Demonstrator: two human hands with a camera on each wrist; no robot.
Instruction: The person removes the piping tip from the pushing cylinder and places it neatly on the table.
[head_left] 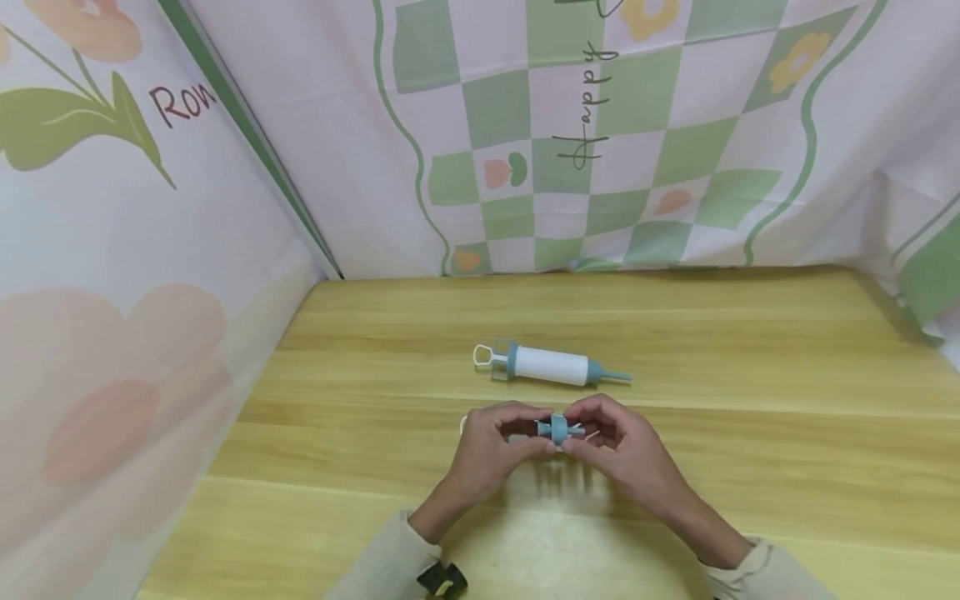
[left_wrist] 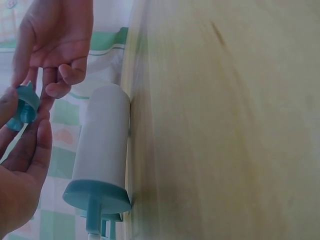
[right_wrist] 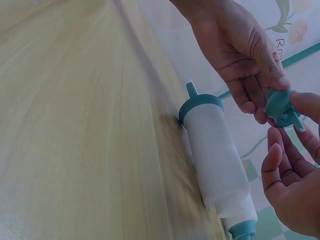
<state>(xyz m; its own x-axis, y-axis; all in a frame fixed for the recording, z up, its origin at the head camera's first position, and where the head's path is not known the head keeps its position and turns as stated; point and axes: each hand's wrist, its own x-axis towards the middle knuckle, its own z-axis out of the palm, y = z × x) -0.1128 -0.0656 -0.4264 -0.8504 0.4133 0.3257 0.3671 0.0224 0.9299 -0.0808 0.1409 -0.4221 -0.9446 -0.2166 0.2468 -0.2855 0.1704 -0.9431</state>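
Note:
Both hands meet around a small teal cap [head_left: 558, 429] with a short spout, held above the table. My left hand [head_left: 487, 450] pinches it from one side between thumb and fingers. From the other side, the thumb and fingertips of my right hand [head_left: 637, 454] grip it. Up close in the right wrist view, the cap [right_wrist: 280, 107] shows a round skirt and a narrow stem. Behind the hands lies a white syringe barrel [left_wrist: 102, 137] with a teal flange, mostly hidden by them in the head view.
Beyond the hands, a whole toy-like syringe [head_left: 551, 365] lies sideways, its white loop handle left and teal nozzle right. The wooden table [head_left: 750, 358] ends at a checked curtain [head_left: 495, 117] at the back. Printed fabric [head_left: 127, 275] hangs along the left.

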